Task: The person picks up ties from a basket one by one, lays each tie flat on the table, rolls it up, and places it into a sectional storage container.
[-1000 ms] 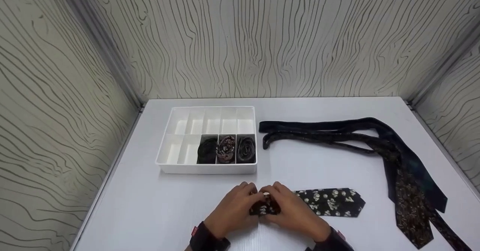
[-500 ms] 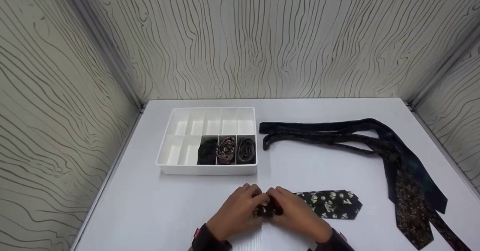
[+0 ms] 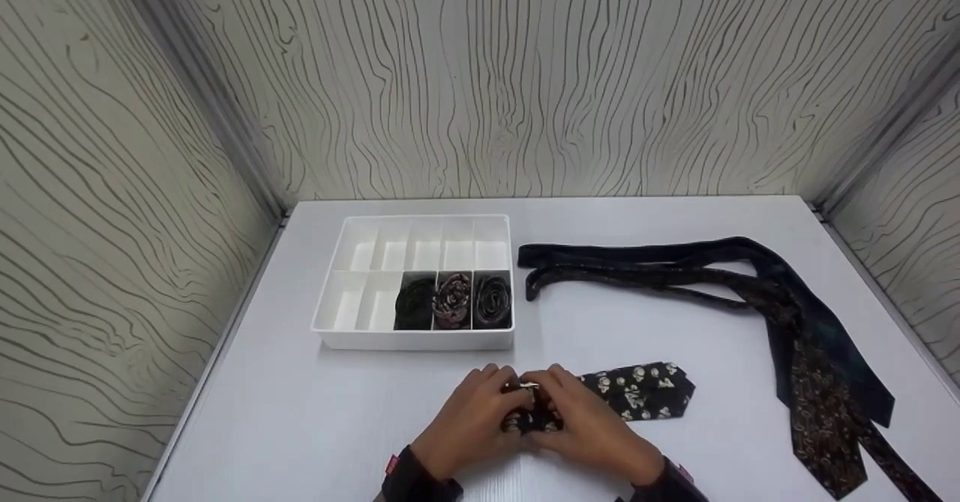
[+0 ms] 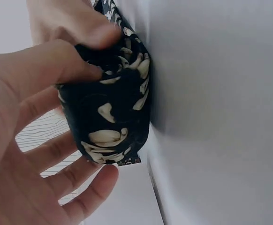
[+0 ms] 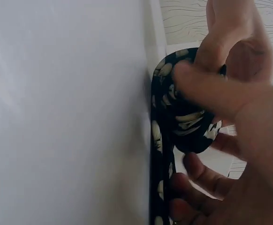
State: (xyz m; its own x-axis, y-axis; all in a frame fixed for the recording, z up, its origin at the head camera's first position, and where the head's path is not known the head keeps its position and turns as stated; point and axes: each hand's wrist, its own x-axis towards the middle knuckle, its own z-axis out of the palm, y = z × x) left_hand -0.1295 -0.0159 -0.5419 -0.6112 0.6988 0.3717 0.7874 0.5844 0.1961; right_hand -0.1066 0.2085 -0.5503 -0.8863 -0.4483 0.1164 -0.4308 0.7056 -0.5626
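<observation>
A black necktie with cream flower shapes (image 3: pixel 637 393) lies on the table, partly wound into a roll (image 4: pixel 108 112) with its pointed wide end stretching right. My left hand (image 3: pixel 472 423) grips the roll from the left; in the left wrist view its thumb presses at the coil's edge and its fingers lie along the outside. From the right, my right hand (image 3: pixel 589 427) holds the same roll, thumb across the coil's side in the right wrist view (image 5: pixel 188 122). The unrolled strip runs beneath the right fingers. Both hands hide much of the roll in the head view.
A white divided box (image 3: pixel 416 339) stands behind the hands, with rolled ties (image 3: pixel 493 301) in three front compartments. To the right lie a dark navy tie (image 3: pixel 832 322) and a brown patterned tie (image 3: pixel 825 427), overlapping. Wood-grain panels (image 3: pixel 480 82) surround the white table (image 3: pixel 300 412).
The flowered tie's pointed end has moved left toward the hands and tilted slightly upward. The hands stay around the roll, with fingers and thumbs shifting on it.
</observation>
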